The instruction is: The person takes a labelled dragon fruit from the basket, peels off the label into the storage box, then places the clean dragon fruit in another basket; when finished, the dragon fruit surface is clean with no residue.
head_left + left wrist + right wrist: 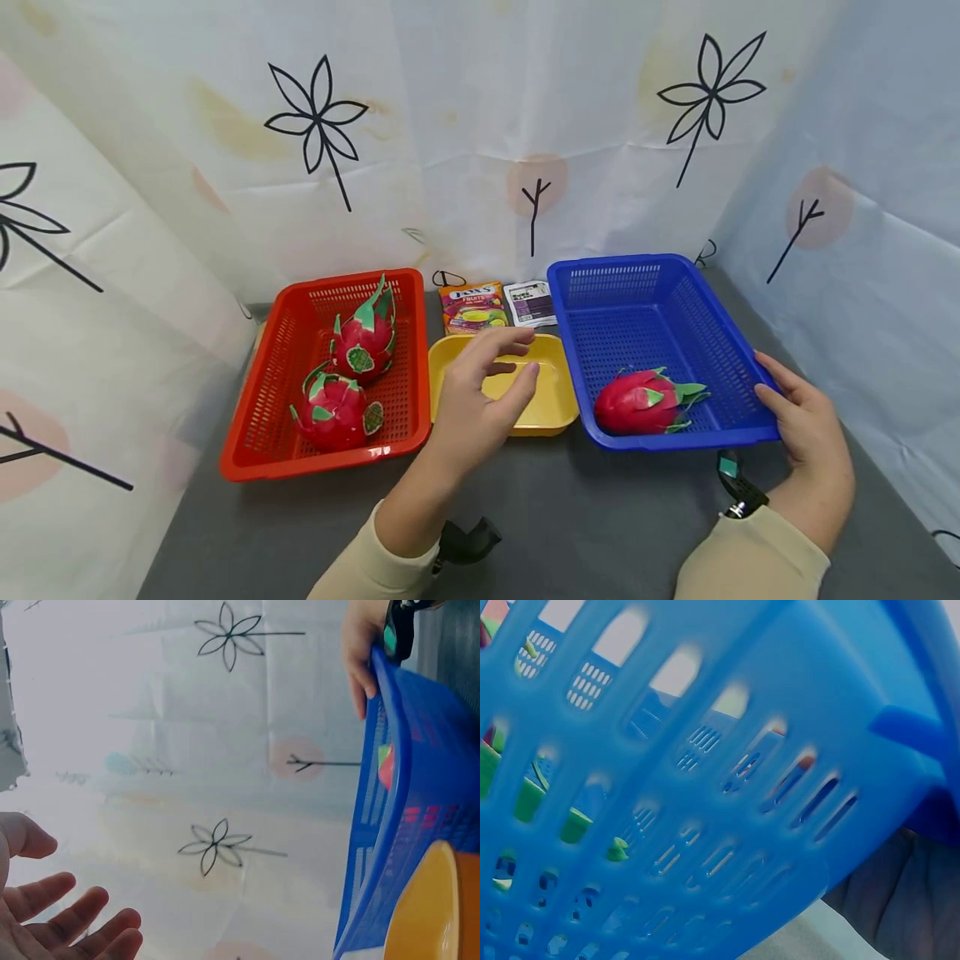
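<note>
My right hand (813,437) grips the right rim of a blue plastic basket (622,312) near its front corner. One dragon fruit (637,402) lies on its side at the front of that basket. In the right wrist view the slotted wall of the blue basket (727,765) fills most of the picture, hiding nearly all of the hand. My left hand (480,396) hangs above the front of a yellow tray (551,400), fingers loosely bent and holding nothing. In the left wrist view the left hand (64,907) has its fingers spread apart.
A red basket (251,417) at the left holds two dragon fruits (330,417). Behind the yellow tray lie an orange fruit-candy packet (474,308) and a white-and-purple packet (531,304). Patterned white cloth (465,125) walls off the back and sides of the grey table (570,517).
</note>
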Motion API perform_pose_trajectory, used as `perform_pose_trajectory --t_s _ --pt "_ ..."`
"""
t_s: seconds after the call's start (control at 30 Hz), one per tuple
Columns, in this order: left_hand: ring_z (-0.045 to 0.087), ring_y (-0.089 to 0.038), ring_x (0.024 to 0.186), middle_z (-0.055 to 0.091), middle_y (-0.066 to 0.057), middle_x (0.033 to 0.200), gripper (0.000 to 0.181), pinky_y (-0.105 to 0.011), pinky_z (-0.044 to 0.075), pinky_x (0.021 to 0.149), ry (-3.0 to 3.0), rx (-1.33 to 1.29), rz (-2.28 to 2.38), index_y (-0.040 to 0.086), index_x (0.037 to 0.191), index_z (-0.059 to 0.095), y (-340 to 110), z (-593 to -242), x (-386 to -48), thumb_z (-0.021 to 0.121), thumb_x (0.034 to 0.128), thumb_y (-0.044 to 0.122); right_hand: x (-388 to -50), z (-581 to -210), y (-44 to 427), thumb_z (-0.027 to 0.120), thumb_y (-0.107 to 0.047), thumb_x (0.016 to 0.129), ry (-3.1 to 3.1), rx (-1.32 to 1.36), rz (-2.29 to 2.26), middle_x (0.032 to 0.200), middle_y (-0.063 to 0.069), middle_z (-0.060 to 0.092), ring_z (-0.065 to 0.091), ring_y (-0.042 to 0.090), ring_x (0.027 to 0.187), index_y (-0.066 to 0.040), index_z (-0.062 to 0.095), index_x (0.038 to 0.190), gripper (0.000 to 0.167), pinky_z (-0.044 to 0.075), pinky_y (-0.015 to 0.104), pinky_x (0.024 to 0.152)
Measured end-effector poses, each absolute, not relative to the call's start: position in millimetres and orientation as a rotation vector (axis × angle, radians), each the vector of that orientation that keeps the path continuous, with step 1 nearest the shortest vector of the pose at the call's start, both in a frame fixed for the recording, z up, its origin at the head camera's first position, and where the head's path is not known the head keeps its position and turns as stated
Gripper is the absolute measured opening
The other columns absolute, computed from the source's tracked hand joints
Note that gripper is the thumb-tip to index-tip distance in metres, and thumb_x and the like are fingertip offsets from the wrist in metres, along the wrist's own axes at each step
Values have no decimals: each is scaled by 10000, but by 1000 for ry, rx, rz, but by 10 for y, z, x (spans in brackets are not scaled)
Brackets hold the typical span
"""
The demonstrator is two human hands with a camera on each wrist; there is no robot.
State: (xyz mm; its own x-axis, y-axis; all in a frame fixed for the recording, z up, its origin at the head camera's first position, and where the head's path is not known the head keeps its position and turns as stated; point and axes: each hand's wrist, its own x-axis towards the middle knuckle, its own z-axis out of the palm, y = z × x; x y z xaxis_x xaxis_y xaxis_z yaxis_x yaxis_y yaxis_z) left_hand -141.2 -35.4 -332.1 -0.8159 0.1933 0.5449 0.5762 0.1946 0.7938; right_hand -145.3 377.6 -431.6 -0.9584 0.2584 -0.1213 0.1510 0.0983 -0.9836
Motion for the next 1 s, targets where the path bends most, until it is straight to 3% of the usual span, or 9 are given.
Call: perform_pose_trajectory --t_s 0.2,0.4,0.7,1.0 --pt "647 -172 1130 658 -6 1286 385 -443 578 903 -2057 -600 -1618 81 1301 665 -710 -3327 -1316 733 923 99 -1455 -4311 3759 556 -250 1066 -2269 -460 2026 925 -261 629 699 49 731 -219 399 1592 550 590 245 598" --pt "643 -203 1124 661 -35 1278 388 -328 560 927 -1986 -500 -1528 55 1301 654 -1049 -3369 -1211 709 920 3 -1460 -4337 3785 546 -225 1070 -2281 -431 2005 916 -268 637 691 36 724 -230 416 1583 530 578 216 599" --pt "642 -321 1065 663 -210 1192 390 -294 549 921 -1782 -434 -1477 -94 1259 635 -1502 -3460 -1101 634 872 -136 -1442 -4324 3805 560 -227 1064 -2282 -441 2002 937 -293 607 682 0 746 -228 398 1589 550 578 209 608" --pt "673 -245 1022 677 -241 1153 347 -243 537 930 -1729 -187 -1363 -127 1238 644 -1930 -3626 -982 623 892 -120 -1455 -4321 3788 579 -210 1055 -2258 -459 2020 923 -284 618 687 20 725 -229 416 1581 551 581 232 585"
